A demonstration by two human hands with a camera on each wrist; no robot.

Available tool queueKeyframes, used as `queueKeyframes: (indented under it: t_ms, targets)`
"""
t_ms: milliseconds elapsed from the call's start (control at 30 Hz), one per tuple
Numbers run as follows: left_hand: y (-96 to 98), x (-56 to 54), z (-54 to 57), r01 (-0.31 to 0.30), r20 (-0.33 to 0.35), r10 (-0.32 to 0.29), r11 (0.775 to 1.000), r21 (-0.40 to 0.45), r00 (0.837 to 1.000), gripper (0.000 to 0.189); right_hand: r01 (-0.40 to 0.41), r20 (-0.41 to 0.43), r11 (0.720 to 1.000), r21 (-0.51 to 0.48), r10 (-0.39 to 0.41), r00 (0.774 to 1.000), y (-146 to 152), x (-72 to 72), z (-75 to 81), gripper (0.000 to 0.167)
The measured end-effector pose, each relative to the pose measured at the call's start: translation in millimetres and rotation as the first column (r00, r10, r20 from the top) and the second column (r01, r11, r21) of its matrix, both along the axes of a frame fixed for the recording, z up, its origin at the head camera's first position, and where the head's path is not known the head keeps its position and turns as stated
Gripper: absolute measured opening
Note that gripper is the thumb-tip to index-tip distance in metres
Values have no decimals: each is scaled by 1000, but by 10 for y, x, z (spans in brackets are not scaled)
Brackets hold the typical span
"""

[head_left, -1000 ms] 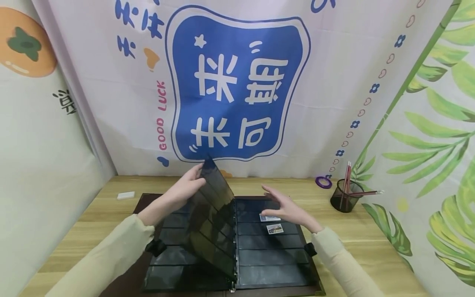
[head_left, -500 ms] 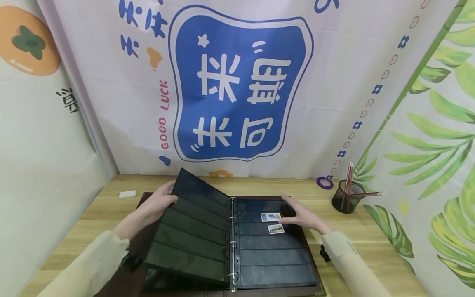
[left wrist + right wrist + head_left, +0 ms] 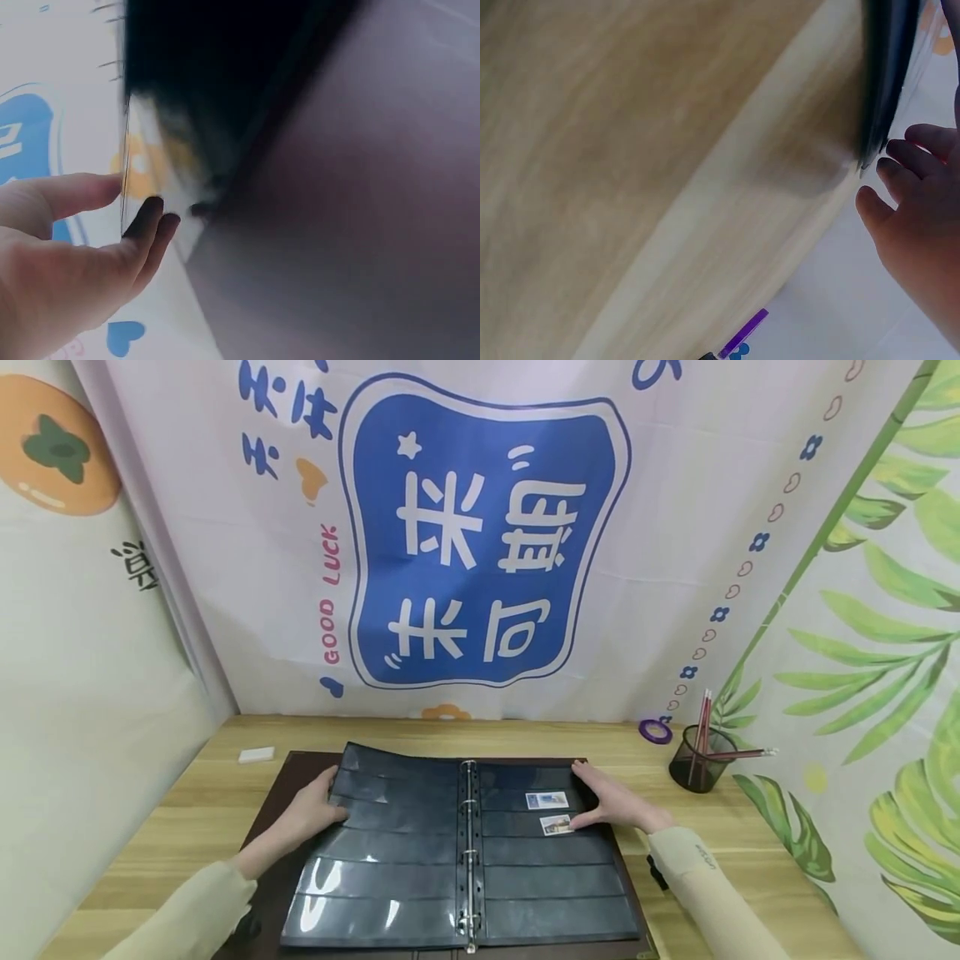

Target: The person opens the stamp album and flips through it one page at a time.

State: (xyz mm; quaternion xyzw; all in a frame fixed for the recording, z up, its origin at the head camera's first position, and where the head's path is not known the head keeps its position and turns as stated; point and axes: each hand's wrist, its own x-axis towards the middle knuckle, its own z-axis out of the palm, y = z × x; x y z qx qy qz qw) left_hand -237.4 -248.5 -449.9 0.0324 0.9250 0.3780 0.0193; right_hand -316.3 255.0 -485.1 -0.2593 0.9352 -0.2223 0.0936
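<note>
A brown-covered stamp album (image 3: pixel 273 793) lies spread on the wooden desk (image 3: pixel 191 793), its black pocket pages fixed by metal binder rings (image 3: pixel 470 857). The right page (image 3: pixel 555 914) lies nearly flat and carries two stamps: an upper stamp (image 3: pixel 547 800) in the second row and a lower stamp (image 3: pixel 557 825), slightly tilted, in the third. Whether they are tucked fully into their pockets I cannot tell.

The left page (image 3: pixel 393 835) bows up at its far outer corner. There the left hand (image 3: pixel 303 814) holds its edge lightly, thumb on one side and fingers on the other. The right hand (image 3: pixel 621 802) is spread with relaxed fingers at the right page's outer edge, gripping nothing, its thumb tip at the lower stamp's edge.

That thumb seems the main hazard: a sideways drag could skew the lower stamp or work it loose. Letting the left page drop suddenly might jolt the stamps, while pressing its raised corner down hard could crease it, and pulling outward would strain the punched holes at the rings.

Farther out on the desk are a white block (image 3: pixel 257 754), a purple tape roll (image 3: pixel 656 732) and a black mesh cup (image 3: pixel 686 770) with pencils (image 3: pixel 702 718), well clear of both hands.
</note>
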Motion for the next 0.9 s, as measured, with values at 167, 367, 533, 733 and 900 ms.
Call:
queueKeyframes:
  t_ms: [167,367,533,733,900]
  targets:
    - [2,30,-179,43,-123,-63,986,-158,990,88,-2,9,1000,20,1,1000,-2,-2,-17,113]
    - [43,89,-299,86,-164,-127,967,-238,978,86,-5,23,1000,25,5,1000,-4,-11,-13,114]
    - [47,136,-357,92,-224,-172,940,-330,959,79,-5,34,999,37,4,999,3,-37,-20,115]
    - [-38,151,-478,168,-260,-285,903,-395,922,80,-5,51,999,45,3,999,10,-46,-22,114]
    - [-70,170,-499,236,-164,-315,896,-376,935,86,-15,36,999,52,13,999,-1,-41,-20,112]
